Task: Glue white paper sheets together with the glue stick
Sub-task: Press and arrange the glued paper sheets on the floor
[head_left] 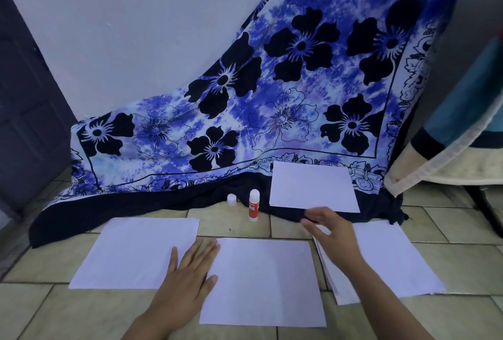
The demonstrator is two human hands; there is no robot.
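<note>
Paper sheets point(262, 282): white paper, matt, smooth.
Glue stick point(253, 207): smooth plastic tube, slightly glossy red-and-white label.
Cap point(231, 200): smooth white plastic.
Floor point(462, 263): beige tiles, faint sheen.
Cloth point(299, 94): soft printed fabric, matt.
Wall point(136, 40): matt paint.

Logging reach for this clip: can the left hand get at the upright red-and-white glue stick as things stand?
Probably yes. The left hand lies flat on white paper sheets, holding nothing; only bare tiled floor lies between its fingers and the red-and-white glue stick.
</note>
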